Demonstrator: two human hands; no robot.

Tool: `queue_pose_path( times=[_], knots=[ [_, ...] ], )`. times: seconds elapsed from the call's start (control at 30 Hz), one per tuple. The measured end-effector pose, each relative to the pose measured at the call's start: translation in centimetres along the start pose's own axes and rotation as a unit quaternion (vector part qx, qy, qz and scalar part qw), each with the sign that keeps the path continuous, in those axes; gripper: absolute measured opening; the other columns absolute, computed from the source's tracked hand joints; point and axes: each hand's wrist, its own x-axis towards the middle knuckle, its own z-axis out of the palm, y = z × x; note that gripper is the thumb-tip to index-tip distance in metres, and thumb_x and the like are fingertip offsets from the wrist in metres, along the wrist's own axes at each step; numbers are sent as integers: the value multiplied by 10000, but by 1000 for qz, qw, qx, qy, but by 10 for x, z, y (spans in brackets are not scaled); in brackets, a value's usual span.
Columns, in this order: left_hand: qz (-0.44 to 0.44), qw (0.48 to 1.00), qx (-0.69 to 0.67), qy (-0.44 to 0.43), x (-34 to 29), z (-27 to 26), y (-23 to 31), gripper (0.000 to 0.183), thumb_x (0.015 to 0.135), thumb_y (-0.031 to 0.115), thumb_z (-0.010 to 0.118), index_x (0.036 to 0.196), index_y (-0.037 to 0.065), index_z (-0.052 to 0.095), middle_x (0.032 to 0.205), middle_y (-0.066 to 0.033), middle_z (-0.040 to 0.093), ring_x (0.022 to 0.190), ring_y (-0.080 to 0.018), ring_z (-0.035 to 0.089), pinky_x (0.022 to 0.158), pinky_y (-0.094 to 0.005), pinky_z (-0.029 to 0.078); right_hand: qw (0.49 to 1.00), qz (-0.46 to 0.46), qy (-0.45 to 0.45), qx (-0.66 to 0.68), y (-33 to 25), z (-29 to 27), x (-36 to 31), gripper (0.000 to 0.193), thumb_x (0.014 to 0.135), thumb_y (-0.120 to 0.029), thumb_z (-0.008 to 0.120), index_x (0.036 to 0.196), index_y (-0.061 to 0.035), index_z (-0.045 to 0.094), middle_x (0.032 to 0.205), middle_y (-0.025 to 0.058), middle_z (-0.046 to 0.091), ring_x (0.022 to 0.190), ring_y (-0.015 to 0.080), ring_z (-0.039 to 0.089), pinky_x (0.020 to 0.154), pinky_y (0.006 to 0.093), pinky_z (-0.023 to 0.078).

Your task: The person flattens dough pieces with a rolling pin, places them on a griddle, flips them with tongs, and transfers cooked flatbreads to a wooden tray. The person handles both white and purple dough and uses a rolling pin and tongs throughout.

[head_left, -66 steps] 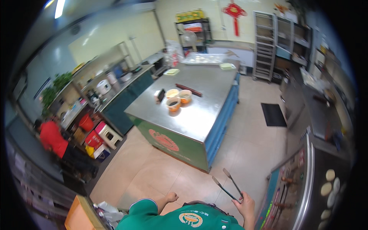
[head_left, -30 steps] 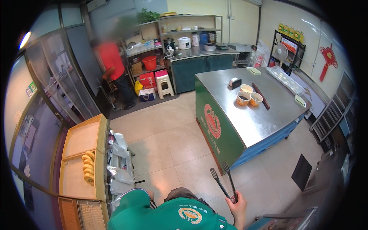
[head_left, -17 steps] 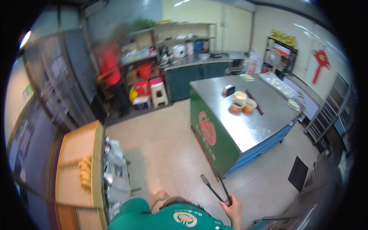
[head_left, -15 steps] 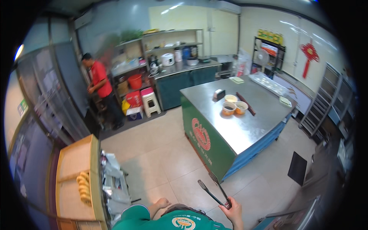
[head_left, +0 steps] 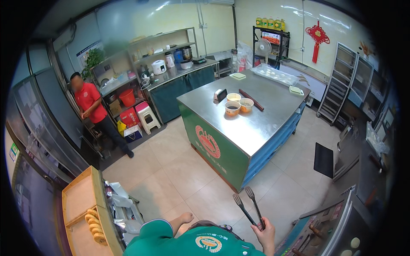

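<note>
i work from afar as the right grip [head_left: 265,232] pinches the handle end of a pair of long dark metal tongs with slotted tips [head_left: 245,211], fingers and thumb wrapped around it. the arms fan into a narrow v ahead of the grip, above the pale tiled floor [head_left: 166,183]. to its left, my left grip [head_left: 186,218] hangs just in front of a green short-sleeved shirt [head_left: 175,242], fingers curled; whether they are fully pressed together i cannot tell. beyond the right grip stands a green-sided desk with a stainless-steel top [head_left: 205,98], bearing three round white-and-orange tubs [head_left: 232,110], a slim reddish-brown rod [head_left: 251,100] just beside them and, farther from the grip, a shallow tray under clear plastic [head_left: 273,78]. right of the right grip, pale round pieces [head_left: 355,242] lie on a dark flat surface [head_left: 363,217]. well left of both grips, golden round breads [head_left: 95,225] line a shallow wooden tray [head_left: 77,237]. far beyond the left grip, a co-worker in a red shirt [head_left: 92,102] stands near a red bucket [head_left: 127,97].
</note>
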Motion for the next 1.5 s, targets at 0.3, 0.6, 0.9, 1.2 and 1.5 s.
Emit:
queue_pose_path(
  times=[0.3, 0.6, 0.9, 1.2, 1.5],
  knots=[
    [-44, 989, -90, -110, -4, -27, 33, 305, 823, 252, 510, 776, 7, 686, 762, -169, 677, 697, -277, 658, 708, -415, 512, 999, -13, 0, -44, 2, -4, 7, 426, 651, -138, 806, 986, -18, 574, 643, 13, 545, 512, 99, 501, 486, 256, 415],
    [-320, 947, -2, -33, -76, -17, -7, 243, 747, 150, 623, 946, 31, 694, 1047, -221, 633, 984, -352, 620, 829, -405, 501, 997, -55, -37, -30, -10, 5, 25, 450, 649, -141, 805, 1017, -14, 580, 650, 17, 551, 514, 98, 496, 485, 250, 413],
    [-271, 962, -38, 29, -66, -30, 8, 315, 817, 257, 550, 947, -3, 672, 1032, -224, 634, 979, -374, 601, 845, -437, 480, 998, -30, -46, -26, -3, 8, 17, 482, 634, -170, 818, 1029, -29, 581, 697, 29, 564, 518, 127, 520, 499, 278, 435],
    [-126, 991, -6, 33, -14, -36, 5, 353, 890, 310, 487, 929, 9, 668, 1044, -208, 634, 994, -368, 592, 858, -449, 465, 998, -26, -32, -40, 0, -7, 14, 476, 631, -167, 820, 1020, -28, 583, 676, 27, 556, 513, 130, 518, 496, 281, 431],
    [-175, 984, 13, 7, -40, -38, -20, 342, 887, 310, 490, 963, 34, 678, 1070, -202, 626, 993, -369, 589, 862, -452, 464, 998, -29, -24, -50, 7, -11, 7, 459, 643, -149, 817, 1012, -12, 580, 628, 22, 551, 503, 109, 504, 483, 257, 412]
  ],
)
